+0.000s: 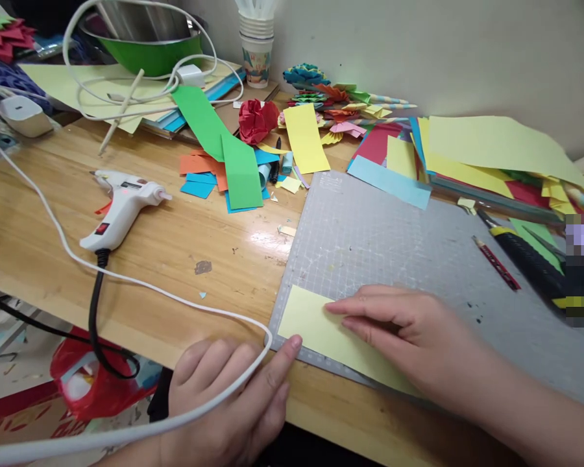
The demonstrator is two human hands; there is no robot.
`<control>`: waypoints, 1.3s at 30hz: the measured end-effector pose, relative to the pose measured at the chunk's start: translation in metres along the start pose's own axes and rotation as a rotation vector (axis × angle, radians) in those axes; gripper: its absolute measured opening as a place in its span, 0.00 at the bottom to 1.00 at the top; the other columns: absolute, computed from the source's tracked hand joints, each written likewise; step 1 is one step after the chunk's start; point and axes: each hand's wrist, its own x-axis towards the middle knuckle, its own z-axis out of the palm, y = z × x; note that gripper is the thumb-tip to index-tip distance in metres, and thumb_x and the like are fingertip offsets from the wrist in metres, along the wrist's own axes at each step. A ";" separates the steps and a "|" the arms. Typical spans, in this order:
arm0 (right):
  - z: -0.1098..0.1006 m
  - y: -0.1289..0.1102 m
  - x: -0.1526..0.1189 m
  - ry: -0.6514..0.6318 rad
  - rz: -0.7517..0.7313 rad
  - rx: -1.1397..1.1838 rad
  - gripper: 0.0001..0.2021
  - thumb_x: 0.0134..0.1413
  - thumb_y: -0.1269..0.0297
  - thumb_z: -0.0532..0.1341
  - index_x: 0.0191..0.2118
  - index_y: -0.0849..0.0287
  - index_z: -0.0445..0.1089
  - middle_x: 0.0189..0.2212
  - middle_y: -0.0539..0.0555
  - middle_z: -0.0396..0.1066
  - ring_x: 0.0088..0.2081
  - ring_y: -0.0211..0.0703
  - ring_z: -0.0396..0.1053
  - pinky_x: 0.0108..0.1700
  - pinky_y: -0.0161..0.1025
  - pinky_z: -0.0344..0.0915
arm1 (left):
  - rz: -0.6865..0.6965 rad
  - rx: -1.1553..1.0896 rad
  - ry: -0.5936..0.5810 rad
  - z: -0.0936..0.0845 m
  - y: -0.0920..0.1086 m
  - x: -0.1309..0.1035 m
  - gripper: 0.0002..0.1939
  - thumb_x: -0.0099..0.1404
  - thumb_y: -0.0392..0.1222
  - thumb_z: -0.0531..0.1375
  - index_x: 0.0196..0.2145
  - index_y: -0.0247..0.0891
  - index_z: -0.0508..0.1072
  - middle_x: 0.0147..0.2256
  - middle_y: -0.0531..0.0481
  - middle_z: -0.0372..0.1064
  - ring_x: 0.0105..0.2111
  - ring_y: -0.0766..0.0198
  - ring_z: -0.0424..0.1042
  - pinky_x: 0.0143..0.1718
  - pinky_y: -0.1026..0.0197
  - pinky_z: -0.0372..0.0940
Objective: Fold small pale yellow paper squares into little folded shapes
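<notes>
A pale yellow paper strip lies along the near left edge of the grey cutting mat. My right hand rests over the strip, fingers stretched out with the fingertips on the paper and a gap between thumb and forefinger. At the strip's near edge, my left hand points its forefinger to the mat's border, the tip touching there. Its other fingers are curled, with nothing seen in them. A white cable passes in front of the left hand. Part of the strip is hidden under the right hand.
A white glue gun lies on the table at left. Green paper strips and a red paper flower are at the back. A pencil and a black-yellow cutter lie right. Coloured sheets are stacked behind the mat.
</notes>
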 end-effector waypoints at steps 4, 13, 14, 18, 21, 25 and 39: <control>0.002 0.000 0.001 -0.010 -0.002 -0.004 0.12 0.61 0.62 0.57 0.44 0.45 0.76 0.35 0.49 0.76 0.37 0.43 0.72 0.37 0.39 0.67 | -0.006 0.004 0.008 0.001 0.001 -0.001 0.17 0.65 0.39 0.54 0.51 0.40 0.73 0.26 0.53 0.69 0.25 0.61 0.60 0.29 0.56 0.52; 0.001 0.000 0.002 -0.046 -0.008 -0.028 0.11 0.62 0.62 0.56 0.43 0.47 0.76 0.35 0.49 0.75 0.37 0.42 0.72 0.37 0.38 0.67 | 0.022 0.066 0.061 0.000 0.000 0.001 0.15 0.66 0.38 0.53 0.46 0.36 0.75 0.25 0.52 0.71 0.24 0.62 0.61 0.30 0.56 0.52; 0.000 0.000 0.002 -0.047 -0.009 -0.029 0.11 0.62 0.62 0.56 0.43 0.48 0.76 0.35 0.49 0.75 0.38 0.41 0.72 0.37 0.38 0.67 | 0.021 0.067 0.057 0.000 0.000 0.001 0.15 0.66 0.39 0.53 0.46 0.36 0.76 0.25 0.52 0.71 0.24 0.62 0.61 0.30 0.56 0.52; 0.001 0.000 0.001 -0.043 -0.026 -0.034 0.11 0.62 0.63 0.56 0.43 0.49 0.76 0.36 0.48 0.76 0.38 0.41 0.72 0.38 0.37 0.67 | 0.028 0.071 0.060 0.001 0.000 0.000 0.16 0.66 0.40 0.53 0.47 0.37 0.76 0.25 0.52 0.71 0.25 0.61 0.61 0.30 0.56 0.52; 0.001 0.001 0.001 -0.037 -0.040 -0.033 0.11 0.62 0.64 0.56 0.43 0.49 0.76 0.36 0.48 0.76 0.38 0.40 0.72 0.39 0.37 0.67 | 0.029 0.066 0.073 0.002 -0.001 0.000 0.16 0.66 0.40 0.53 0.47 0.36 0.76 0.26 0.51 0.71 0.25 0.61 0.61 0.30 0.56 0.52; 0.002 0.002 0.001 -0.042 -0.041 -0.040 0.11 0.62 0.65 0.56 0.43 0.49 0.76 0.36 0.48 0.75 0.38 0.40 0.72 0.38 0.38 0.67 | 0.032 0.062 0.070 0.002 -0.001 0.001 0.16 0.66 0.39 0.54 0.47 0.36 0.76 0.26 0.51 0.72 0.25 0.61 0.61 0.29 0.56 0.52; 0.001 0.007 0.003 -0.045 -0.058 -0.065 0.12 0.62 0.64 0.56 0.46 0.45 0.75 0.34 0.48 0.75 0.36 0.40 0.71 0.36 0.39 0.67 | 0.023 0.048 0.056 0.001 -0.001 0.002 0.15 0.64 0.38 0.55 0.46 0.36 0.76 0.25 0.52 0.71 0.24 0.61 0.61 0.29 0.57 0.52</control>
